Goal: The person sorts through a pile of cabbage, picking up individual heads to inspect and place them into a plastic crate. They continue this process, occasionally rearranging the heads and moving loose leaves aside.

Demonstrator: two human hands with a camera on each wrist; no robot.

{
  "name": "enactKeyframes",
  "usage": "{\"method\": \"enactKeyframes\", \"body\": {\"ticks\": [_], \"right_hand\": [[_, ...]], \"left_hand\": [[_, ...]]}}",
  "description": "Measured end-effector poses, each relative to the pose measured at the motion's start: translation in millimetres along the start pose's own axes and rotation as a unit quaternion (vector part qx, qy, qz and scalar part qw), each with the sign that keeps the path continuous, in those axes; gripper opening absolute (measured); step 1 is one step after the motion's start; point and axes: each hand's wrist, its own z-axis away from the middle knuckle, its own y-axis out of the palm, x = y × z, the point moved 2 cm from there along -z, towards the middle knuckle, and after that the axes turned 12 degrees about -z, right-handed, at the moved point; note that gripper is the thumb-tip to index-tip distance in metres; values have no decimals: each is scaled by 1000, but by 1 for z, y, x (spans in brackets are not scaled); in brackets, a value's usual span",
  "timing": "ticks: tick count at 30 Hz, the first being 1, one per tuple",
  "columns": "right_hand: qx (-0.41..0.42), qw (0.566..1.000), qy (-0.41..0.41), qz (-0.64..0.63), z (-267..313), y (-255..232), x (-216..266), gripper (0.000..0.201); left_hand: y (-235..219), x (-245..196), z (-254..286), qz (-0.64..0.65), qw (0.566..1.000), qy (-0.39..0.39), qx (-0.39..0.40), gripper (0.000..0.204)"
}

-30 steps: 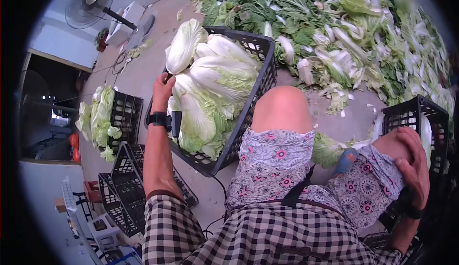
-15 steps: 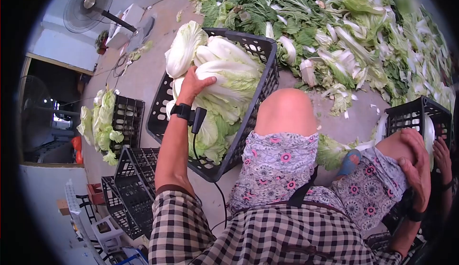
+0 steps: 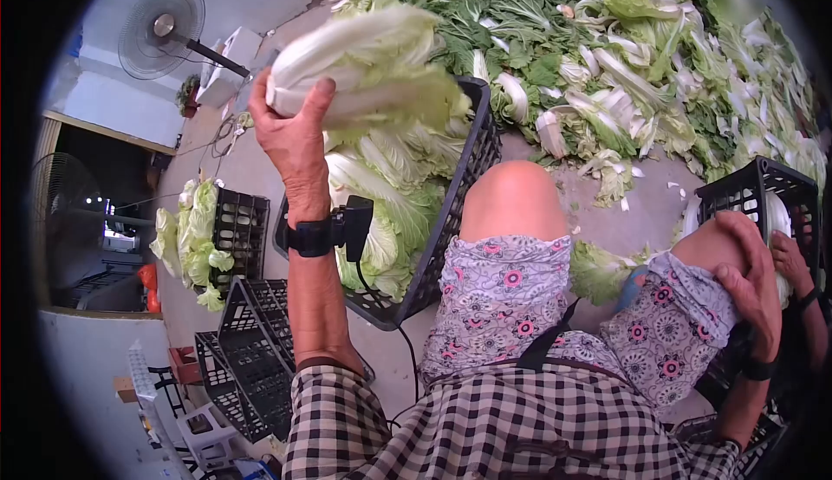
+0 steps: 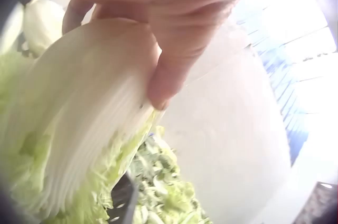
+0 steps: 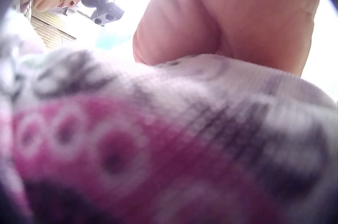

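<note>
In the head view my left hand (image 3: 295, 142) holds a Chinese cabbage (image 3: 360, 60) by its white base, thumb on the near side. The cabbage is raised over a black plastic crate (image 3: 469, 168), leafy end toward the right. More cabbages (image 3: 394, 211) lie in that crate beneath it. The left wrist view shows the thumb (image 4: 166, 79) pressed along the pale stalks, with the other fingers partly hidden behind the base. My right hand (image 3: 752, 272) rests over my right knee, on skin and patterned cloth; in the right wrist view its palm (image 5: 227, 18) lies against the fabric.
A large heap of loose cabbage leaves (image 3: 598, 64) covers the floor ahead. Another person's hand (image 3: 789, 259) is by a crate (image 3: 793, 187) at right. Left stand a cabbage-filled crate (image 3: 241, 229), bare crates (image 3: 251, 341) and a fan (image 3: 163, 28). A cable (image 3: 410, 363) hangs from my left wrist.
My left hand moved from the crate's far-left edge onto the cabbages, then lifted one up and to the left. My right hand stays on the knee. Another person's hand appeared at right.
</note>
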Motion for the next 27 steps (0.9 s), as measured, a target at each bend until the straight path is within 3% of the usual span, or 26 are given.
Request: {"method": "enactKeyframes", "body": {"ticks": [4,9,11,13,14,15,17,19,20,21,22,24,27], "right_hand": [[-35,998,7,-58,-2,-1,3,88],[-84,986,-144,1,-16,-19,32,100],[-84,972,-215,53,-27,-21,48,108],[-60,949,-300,74,-38,-13,64,104],[-54,953,-293,57,-40,-4,72,98],[-54,945,-321,-43,-41,2,68,90],[-94,951,-289,-59,-31,-4,74,82],[-142,952,-251,-101,-24,-6,78,78],[-135,952,-183,-205,-25,-6,74,78],[-116,952,-132,-252,-26,-12,80,83],[-109,938,-121,-305,-29,-13,84,88],[-89,917,-116,-370,-36,-9,86,97],[-60,921,-150,-355,-51,4,75,109]], "left_hand": [[18,-66,4,132,989,67,26,81],[57,-140,49,194,957,99,190,96],[75,-165,73,217,936,159,227,99],[85,-189,91,197,889,282,301,105],[91,-202,101,229,854,323,338,107],[92,-213,104,237,840,355,335,111],[93,-228,106,288,814,380,332,117],[106,-215,114,393,824,214,348,121],[112,-206,120,389,831,146,369,122],[116,-195,124,354,838,130,393,121],[118,-182,133,289,837,72,459,114],[121,-176,148,245,833,61,492,98],[124,-174,151,384,774,-173,474,78]]}}
